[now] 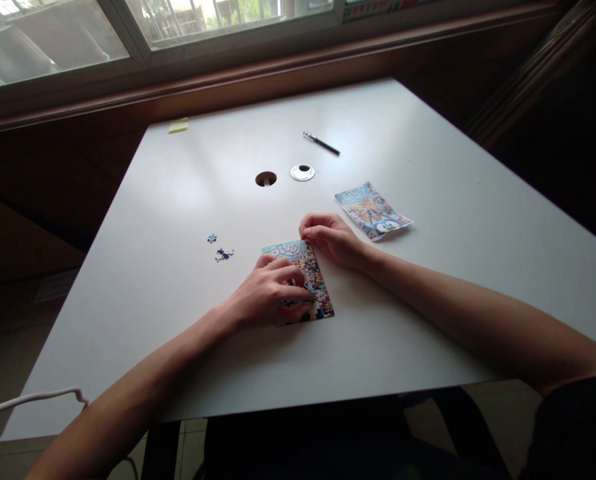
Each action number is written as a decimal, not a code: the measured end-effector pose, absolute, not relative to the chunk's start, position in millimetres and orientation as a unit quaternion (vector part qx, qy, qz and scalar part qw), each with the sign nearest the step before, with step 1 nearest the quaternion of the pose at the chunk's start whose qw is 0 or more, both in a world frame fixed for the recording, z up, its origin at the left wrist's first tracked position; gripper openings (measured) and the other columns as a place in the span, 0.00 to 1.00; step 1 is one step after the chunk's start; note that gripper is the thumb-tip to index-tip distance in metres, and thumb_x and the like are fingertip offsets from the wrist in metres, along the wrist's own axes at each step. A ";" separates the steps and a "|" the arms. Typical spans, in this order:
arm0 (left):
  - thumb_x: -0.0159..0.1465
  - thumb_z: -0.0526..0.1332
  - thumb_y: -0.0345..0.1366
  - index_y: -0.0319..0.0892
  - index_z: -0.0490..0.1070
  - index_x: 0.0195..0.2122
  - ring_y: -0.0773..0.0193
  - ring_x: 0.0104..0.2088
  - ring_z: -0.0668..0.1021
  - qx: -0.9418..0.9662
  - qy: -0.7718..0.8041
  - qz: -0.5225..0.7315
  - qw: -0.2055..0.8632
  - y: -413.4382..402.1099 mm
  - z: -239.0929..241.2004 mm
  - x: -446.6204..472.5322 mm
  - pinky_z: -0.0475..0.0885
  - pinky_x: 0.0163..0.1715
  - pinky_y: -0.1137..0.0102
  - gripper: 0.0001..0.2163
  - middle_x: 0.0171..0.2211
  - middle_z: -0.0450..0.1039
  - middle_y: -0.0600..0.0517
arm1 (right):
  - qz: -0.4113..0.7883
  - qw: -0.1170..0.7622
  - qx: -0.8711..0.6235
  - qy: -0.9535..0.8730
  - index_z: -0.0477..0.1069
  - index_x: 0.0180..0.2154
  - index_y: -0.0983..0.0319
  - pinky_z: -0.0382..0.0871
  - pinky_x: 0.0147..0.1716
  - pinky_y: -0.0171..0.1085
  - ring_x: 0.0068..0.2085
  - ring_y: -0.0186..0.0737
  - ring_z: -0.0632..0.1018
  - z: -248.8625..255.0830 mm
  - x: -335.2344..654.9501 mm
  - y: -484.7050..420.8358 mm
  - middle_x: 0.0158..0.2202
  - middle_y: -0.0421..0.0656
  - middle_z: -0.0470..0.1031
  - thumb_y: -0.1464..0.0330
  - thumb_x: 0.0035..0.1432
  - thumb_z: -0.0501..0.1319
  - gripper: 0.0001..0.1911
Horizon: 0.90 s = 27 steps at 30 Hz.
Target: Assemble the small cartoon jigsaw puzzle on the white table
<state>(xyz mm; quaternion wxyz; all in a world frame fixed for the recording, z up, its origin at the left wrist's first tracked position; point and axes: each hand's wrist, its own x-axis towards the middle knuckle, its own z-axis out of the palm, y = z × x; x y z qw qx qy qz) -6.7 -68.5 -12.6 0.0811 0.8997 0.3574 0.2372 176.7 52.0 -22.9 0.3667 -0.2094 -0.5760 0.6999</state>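
Observation:
A small jigsaw puzzle (319, 283) with a colourful crowded picture and light blue top lies on the white table. My left hand (273, 288) rests over its left and middle part, fingers bent and spread apart, fingertips on the picture. Part of the puzzle is hidden beneath that hand. At the puzzle's top right corner is my right hand (333, 239), closed, with thumb and forefinger pressed together; whatever may be between them is hidden. Left of the puzzle lie a loose light blue puzzle piece (212, 238) and a few dark blue joined or touching pieces (224, 255).
A creased paper sheet (371, 210) with a similar picture lies to the right. Farther back are a black pen (321, 143), a round table hole (266, 179), a silver ring cover (303, 173) and a yellow sticky note (179, 125). A white cable (33, 398) crosses the near left corner.

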 end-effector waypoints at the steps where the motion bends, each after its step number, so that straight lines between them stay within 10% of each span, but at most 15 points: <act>1: 0.66 0.63 0.43 0.54 0.80 0.40 0.62 0.41 0.73 0.899 0.359 0.235 0.085 -68.6 -12.0 -6.7 0.59 0.48 0.61 0.06 0.39 0.78 0.53 | 0.700 0.367 -0.209 -0.576 0.74 0.26 0.63 0.55 0.32 0.36 0.30 0.34 0.65 -23.0 176.8 52.1 0.25 0.38 0.69 0.71 0.51 0.63 0.03; 21: 0.64 0.63 0.41 0.53 0.75 0.52 0.47 0.61 0.64 0.900 0.359 0.205 0.141 -71.1 -5.5 -17.3 0.59 0.58 0.52 0.15 0.59 0.68 0.48 | 0.706 0.362 -0.207 -0.572 0.74 0.26 0.63 0.56 0.34 0.36 0.30 0.34 0.66 -23.9 177.6 52.4 0.25 0.38 0.70 0.71 0.51 0.64 0.03; 27: 0.63 0.61 0.33 0.46 0.72 0.42 0.58 0.47 0.75 0.814 0.453 0.345 0.114 -61.2 5.1 -60.3 0.68 0.52 0.59 0.07 0.44 0.76 0.49 | 0.713 0.359 -0.209 -0.565 0.74 0.26 0.63 0.55 0.32 0.36 0.29 0.34 0.65 -22.4 177.6 52.5 0.25 0.38 0.69 0.71 0.51 0.64 0.04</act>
